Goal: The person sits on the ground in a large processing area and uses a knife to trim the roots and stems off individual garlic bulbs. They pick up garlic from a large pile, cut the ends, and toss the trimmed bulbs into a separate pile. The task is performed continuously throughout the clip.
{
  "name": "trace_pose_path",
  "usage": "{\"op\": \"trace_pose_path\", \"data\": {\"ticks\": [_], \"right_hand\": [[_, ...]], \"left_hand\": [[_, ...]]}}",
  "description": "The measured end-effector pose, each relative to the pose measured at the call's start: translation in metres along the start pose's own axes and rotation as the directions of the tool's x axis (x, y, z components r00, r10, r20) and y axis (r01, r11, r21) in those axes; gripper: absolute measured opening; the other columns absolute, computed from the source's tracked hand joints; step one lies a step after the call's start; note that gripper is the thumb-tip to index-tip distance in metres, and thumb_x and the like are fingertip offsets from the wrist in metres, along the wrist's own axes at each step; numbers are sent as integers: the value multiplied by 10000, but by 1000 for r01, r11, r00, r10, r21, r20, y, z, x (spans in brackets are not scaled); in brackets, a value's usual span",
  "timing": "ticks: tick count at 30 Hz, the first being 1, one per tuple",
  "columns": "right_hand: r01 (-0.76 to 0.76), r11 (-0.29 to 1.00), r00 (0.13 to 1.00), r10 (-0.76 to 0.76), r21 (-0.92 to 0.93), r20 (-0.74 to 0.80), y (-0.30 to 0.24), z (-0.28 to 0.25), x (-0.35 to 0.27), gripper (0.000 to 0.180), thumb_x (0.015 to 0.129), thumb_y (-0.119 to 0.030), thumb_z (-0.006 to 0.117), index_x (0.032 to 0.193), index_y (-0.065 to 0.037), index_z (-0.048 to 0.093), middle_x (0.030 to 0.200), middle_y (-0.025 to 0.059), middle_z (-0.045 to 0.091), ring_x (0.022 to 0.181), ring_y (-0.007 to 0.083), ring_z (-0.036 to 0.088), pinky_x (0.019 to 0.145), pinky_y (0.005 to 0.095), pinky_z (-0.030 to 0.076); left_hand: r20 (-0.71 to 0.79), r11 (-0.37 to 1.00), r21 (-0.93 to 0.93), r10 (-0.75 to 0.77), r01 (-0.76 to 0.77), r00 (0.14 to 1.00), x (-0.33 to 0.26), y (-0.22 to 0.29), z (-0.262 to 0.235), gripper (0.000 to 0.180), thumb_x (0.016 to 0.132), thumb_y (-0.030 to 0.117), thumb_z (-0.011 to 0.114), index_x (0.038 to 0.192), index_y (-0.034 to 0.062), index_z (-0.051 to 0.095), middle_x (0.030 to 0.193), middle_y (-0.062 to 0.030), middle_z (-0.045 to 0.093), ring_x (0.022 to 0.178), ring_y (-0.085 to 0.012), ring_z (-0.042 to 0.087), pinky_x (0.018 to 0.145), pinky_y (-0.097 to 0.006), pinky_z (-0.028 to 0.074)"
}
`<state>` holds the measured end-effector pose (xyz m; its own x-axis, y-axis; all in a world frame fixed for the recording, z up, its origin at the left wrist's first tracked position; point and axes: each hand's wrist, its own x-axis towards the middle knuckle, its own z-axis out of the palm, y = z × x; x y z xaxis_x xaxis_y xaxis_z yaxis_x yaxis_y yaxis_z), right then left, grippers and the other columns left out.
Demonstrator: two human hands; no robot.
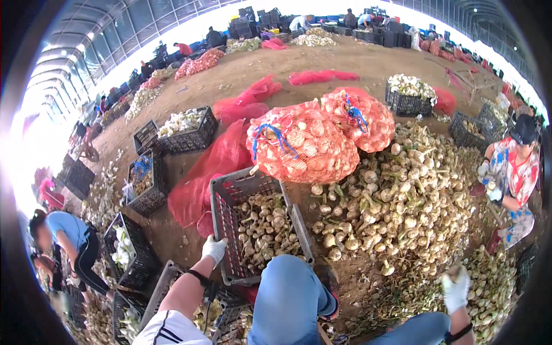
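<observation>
My left hand (pixel 214 250), in a white glove, grips the left edge of a grey plastic crate (pixel 224 230) in front of my knee. Garlic bulbs (pixel 267 227) with short stalks lie inside the crate, mostly toward its right side. Out to the lower right, my gloved right hand (pixel 456 292) is closed around a brownish garlic bulb (pixel 457 272), partly hidden by the fingers. It is above loose stalks and peelings, near the front of a big heap of garlic (pixel 408 195).
Two full red mesh sacks (pixel 305 141) tied with blue cord rest behind the crate. Empty red netting (pixel 207 172) lies to their left. Black crates of garlic (pixel 135 253) stand at left. One person (pixel 69 241) bends at left; another (pixel 512 172) sits at right.
</observation>
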<state>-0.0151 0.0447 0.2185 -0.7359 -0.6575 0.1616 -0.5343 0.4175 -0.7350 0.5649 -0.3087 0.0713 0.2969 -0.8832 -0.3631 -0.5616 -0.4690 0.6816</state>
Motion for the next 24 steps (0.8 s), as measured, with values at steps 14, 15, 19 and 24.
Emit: {"op": "trace_pose_path", "data": {"ticks": [14,15,19,24], "right_hand": [[373,720,778,101,-585,620,-102,32,4,335,716,-291,669,862,-4,575,798,185,623,762,308,623,739,399,501],[366,736,808,52,-570,587,-112,27,11,322,713,-284,670,839,-8,562,771,176,611,730,295,607,712,395,498],[325,820,892,-101,-471,440,-116,-3,31,259,685,-187,701,761,-22,517,689,148,568,639,249,557,630,359,481],[416,830,893,-294,-372,342,-117,-31,44,294,690,-119,685,918,30,574,770,178,614,700,289,607,677,358,490]], "left_hand": [[-100,985,-67,150,-157,984,-17,-51,6,331,792,180,669,1057,76,500,840,-118,625,753,-249,584,733,-352,463],[-122,973,-128,178,-193,977,-3,-77,4,321,798,142,652,1072,86,493,851,-106,606,733,-232,557,695,-360,457],[-162,981,-50,179,-189,970,-45,-102,3,246,850,153,576,1072,119,475,851,-101,571,672,-212,499,630,-373,438],[-205,987,-141,-101,73,973,-136,-69,-2,374,792,123,627,1112,52,449,953,-128,597,792,-226,544,743,-332,447]]}}
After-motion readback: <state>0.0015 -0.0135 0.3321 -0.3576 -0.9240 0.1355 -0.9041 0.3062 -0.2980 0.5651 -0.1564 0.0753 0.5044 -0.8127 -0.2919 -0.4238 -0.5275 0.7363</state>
